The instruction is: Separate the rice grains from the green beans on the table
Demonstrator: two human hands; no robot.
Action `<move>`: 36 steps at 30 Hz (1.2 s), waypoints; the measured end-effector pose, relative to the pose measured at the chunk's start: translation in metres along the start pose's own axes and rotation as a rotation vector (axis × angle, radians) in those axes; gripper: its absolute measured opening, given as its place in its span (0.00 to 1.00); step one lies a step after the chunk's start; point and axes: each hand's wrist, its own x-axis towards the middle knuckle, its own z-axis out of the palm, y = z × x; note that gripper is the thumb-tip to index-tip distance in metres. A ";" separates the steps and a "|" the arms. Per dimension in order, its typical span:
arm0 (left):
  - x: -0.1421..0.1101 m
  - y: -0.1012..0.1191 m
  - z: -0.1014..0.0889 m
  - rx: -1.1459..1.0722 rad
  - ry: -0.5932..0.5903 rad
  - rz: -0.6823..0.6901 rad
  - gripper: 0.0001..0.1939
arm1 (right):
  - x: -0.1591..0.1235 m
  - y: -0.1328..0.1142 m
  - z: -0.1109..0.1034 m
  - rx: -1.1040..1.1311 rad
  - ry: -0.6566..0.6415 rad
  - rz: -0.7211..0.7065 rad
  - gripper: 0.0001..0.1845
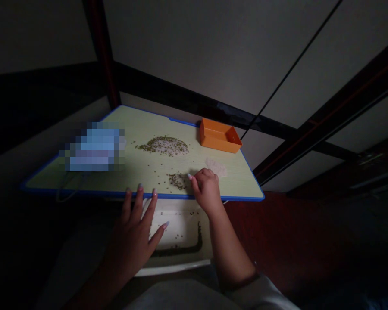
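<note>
An orange box stands on the pale table, and everything else is placed from it. The right hand is on the near side of the orange box and a little to its left, bent over a small heap of dark and pale grains. Its fingers are curled, thumb and forefinger drawn close together; I cannot tell whether a grain is pinched there. The left hand is well apart from the orange box, nearer the person and to its left, its fingers spread wide, holding nothing visible. The work looks partway along: a pale patch of grains already lies by itself just nearer than the orange box, and dark grains line a white tub lower and nearer than the box. Much seems left, since a broad heap, greenish and pale grains mingled, lies left of the orange box, and the small heap is mixed too. A bluish thing, pixelated past recognition, is well to the box's left.
</note>
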 end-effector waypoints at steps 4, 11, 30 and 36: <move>0.000 0.001 0.000 0.004 -0.008 -0.011 0.38 | 0.001 -0.001 0.000 0.011 0.023 -0.003 0.13; -0.001 -0.001 0.001 0.009 -0.014 -0.014 0.39 | -0.001 0.000 -0.003 0.054 -0.005 -0.027 0.14; 0.001 0.000 0.001 0.019 0.002 0.012 0.39 | 0.002 0.000 0.002 -0.027 -0.028 0.008 0.14; 0.000 0.000 0.001 0.009 0.010 0.006 0.39 | 0.005 -0.002 0.005 -0.047 -0.024 -0.020 0.15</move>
